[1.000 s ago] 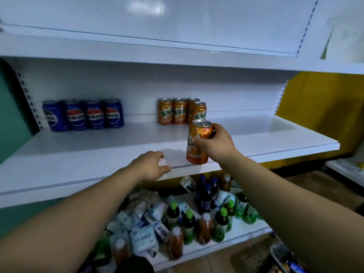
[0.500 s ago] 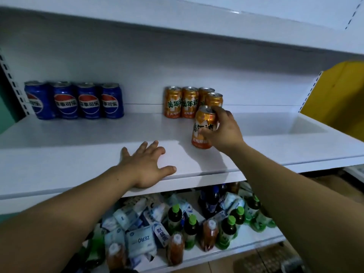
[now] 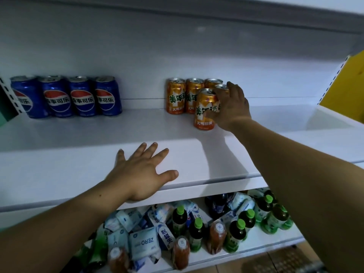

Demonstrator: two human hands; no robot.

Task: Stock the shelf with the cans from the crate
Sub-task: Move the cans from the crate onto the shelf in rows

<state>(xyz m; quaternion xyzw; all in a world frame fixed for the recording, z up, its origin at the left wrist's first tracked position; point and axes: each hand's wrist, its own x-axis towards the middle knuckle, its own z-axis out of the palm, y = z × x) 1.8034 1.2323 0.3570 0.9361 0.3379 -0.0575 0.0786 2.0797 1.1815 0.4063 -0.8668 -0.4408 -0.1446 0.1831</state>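
**Orange can at the back of the shelf, gripped by the right hand**

Four blue cola cans (image 3: pixel 67 97) stand in a row far left on the white shelf (image 3: pixel 78 154), against the back panel (image 3: pixel 177 56). Well apart from them to the right is a cluster of four orange cans (image 3: pixel 176 97), also at the back. The rightmost two are partly hidden by the right hand (image 3: pixel 230 107).

That hand is curled around a fifth orange can (image 3: pixel 204 111), upright and just in front of the cluster. Its base is at the shelf surface, though whether it fully rests there cannot be told. The left hand (image 3: pixel 141 174) lies flat near the front edge with its fingers spread, holding nothing.

The shelf is plain white, with bare surface between the two groups of cans and along the front. An upper shelf (image 3: pixel 197 8) overhangs it.

Below, a lower shelf (image 3: pixel 256 247) holds green-capped bottles (image 3: pixel 179 219), orange-brown bottles and a jumble of pale packets (image 3: pixel 141 243). A yellow wall (image 3: pixel 342 83) shows at the far right.
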